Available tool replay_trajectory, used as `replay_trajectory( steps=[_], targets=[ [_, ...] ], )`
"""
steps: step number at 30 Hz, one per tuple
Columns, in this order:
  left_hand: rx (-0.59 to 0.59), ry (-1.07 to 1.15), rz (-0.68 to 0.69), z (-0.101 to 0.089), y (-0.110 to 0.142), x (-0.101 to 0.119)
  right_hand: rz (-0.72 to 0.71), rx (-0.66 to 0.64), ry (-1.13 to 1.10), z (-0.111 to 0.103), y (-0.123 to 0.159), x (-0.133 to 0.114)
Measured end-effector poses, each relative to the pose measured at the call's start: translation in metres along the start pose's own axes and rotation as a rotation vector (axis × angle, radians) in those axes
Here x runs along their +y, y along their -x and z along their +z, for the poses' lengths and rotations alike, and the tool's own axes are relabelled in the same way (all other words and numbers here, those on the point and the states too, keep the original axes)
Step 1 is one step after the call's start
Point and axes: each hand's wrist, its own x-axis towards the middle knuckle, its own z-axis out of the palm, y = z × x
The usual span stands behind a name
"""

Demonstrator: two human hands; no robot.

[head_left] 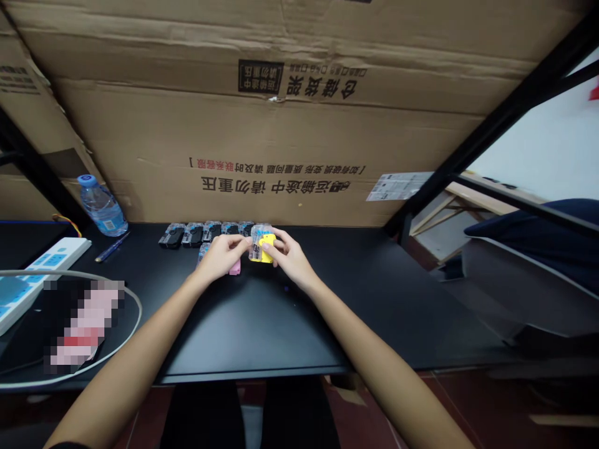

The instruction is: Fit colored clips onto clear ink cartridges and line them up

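Note:
A small clear-and-yellow plastic case (pixel 268 255) with blue and black print is held up above the black table. My right hand (pixel 292 259) grips its right side, the thumb lying across the yellow part. On the opposite side, the closed fingertips of my left hand (pixel 221 254) pinch the clear edge. Beneath the left hand lies a pink case (pixel 235 268), mostly covered, beside another clear-topped piece (pixel 203 251). Behind them, several similar black cases (pixel 191 234) with clear, blue-printed parts line up in a row.
A tall cardboard sheet (pixel 281 137) backs the table (pixel 262 330). At left are a water bottle (pixel 103 209), a pen (pixel 111 248), a white power strip (pixel 51 262) and a looping pale cable (pixel 139 305). Black metal posts (pixel 444 143) frame the sides; dark fabric (pixel 547 243) sits at right.

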Motion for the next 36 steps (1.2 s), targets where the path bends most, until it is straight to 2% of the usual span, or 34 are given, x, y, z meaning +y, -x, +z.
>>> replay_trajectory(
  steps=[5, 10, 13, 16, 18, 22, 24, 29, 36],
  targets=[
    [0.08, -0.214, -0.024, -0.017, 0.0, 0.004, 0.189, -0.028, 0.147, -0.014, -0.003, 0.005],
    [0.133, -0.647, -0.075, -0.029, 0.002, 0.008, 0.287, -0.073, 0.188, -0.022, -0.001, 0.006],
    [0.093, -0.754, -0.15, -0.037, 0.003, 0.004, 0.316, -0.112, 0.192, -0.028, 0.0, 0.004],
    [-0.061, -0.746, -0.231, -0.043, 0.002, -0.004, 0.324, -0.14, 0.258, -0.034, -0.001, 0.003],
    [-0.099, -0.712, -0.232, -0.042, 0.002, -0.009, 0.29, -0.134, 0.37, -0.036, -0.002, 0.004],
    [-0.076, -0.677, -0.175, -0.028, 0.003, -0.01, 0.027, -0.051, 0.595, -0.032, -0.001, 0.004],
    [-0.094, -0.681, -0.16, -0.018, 0.004, -0.008, -0.061, -0.094, 0.614, -0.028, 0.001, 0.003],
    [-0.079, -0.67, -0.126, -0.002, 0.006, -0.007, -0.082, -0.253, 0.606, -0.033, 0.0, 0.004],
    [-0.059, -0.486, -0.029, 0.0, 0.003, -0.018, -0.093, -0.251, 0.559, -0.045, -0.006, 0.013]
  ],
)
